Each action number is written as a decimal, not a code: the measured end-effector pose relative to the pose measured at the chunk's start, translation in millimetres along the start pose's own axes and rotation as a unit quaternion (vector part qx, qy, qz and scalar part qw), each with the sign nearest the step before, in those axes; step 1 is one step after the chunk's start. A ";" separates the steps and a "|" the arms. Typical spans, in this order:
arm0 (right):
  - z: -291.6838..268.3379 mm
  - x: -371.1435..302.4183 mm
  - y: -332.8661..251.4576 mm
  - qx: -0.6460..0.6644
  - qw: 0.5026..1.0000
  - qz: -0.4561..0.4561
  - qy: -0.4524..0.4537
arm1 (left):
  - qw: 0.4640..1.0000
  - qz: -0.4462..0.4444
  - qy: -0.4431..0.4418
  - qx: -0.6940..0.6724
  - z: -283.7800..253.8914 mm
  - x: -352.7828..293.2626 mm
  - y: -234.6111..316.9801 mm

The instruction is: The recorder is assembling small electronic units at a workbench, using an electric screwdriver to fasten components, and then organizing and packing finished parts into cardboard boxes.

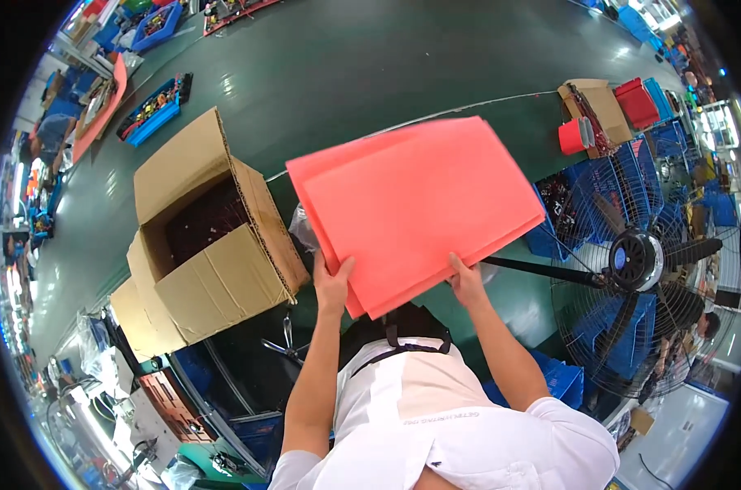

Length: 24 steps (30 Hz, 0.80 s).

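The coral-red sheets (419, 212), at least two in a stack slightly out of line, are held out in front of the body above the green floor (403, 65), gripped along their near side. The left hand (331, 283) pinches them at the near left, and the right hand (467, 282) at the near right; on both, the thumb lies on top and the fingers are closed around the edge, though the sheets hide most of what is underneath. The wide-apart grip probably keeps such broad, thin sheets level and stops the far side from sagging. Just left stands an open cardboard box (219, 282), flaps spread, leaving its dark contents in view but too unclear to name; a clear plastic bag (303, 227) shows between it and the sheets. On the right, a large caged fan (634, 260) and its black pole (542, 271) take up the near side and would likely hamper a swing that way. Farther right sits a carton (606, 110) beside red bins (636, 104); a blue tray (152, 122) of small parts lies far left.
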State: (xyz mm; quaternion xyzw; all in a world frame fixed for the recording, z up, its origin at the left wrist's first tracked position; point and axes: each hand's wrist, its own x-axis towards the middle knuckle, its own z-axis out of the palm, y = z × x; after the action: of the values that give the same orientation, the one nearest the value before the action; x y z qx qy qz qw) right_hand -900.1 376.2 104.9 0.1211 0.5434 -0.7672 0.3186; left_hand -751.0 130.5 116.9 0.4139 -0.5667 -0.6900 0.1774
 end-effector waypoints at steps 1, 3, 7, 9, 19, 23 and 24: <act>17.0 -0.1 -10.3 0.000 1.000 -0.001 -0.001 | 0.999 0.029 -0.005 -0.041 -3.2 10.3 11.0; 46.2 5.0 -25.0 0.044 0.998 -0.025 -0.027 | 0.996 0.068 0.016 -0.049 -7.5 26.1 25.6; 52.2 30.2 -14.2 0.046 0.997 0.032 -0.044 | 0.993 0.090 0.070 -0.039 -11.4 46.4 18.6; 43.7 30.9 0.3 0.039 0.995 0.095 -0.002 | 0.986 0.065 0.107 0.113 -7.5 41.8 7.7; -3.6 31.7 60.7 0.048 0.969 0.240 0.005 | 0.981 -0.015 0.091 0.168 -30.5 20.7 -66.4; 3.6 37.0 62.1 0.061 0.967 0.248 -0.003 | 0.981 0.003 0.109 0.161 -33.8 31.3 -62.5; 4.7 38.1 62.1 0.062 0.965 0.257 0.002 | 0.980 -0.001 0.106 0.168 -34.8 32.4 -61.9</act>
State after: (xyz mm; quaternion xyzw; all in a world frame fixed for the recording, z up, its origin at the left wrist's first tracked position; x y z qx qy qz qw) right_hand -890.1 345.4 39.5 0.2779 0.4458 -0.6919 0.4953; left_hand -729.5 103.5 46.9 0.5096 -0.6516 -0.5375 0.1637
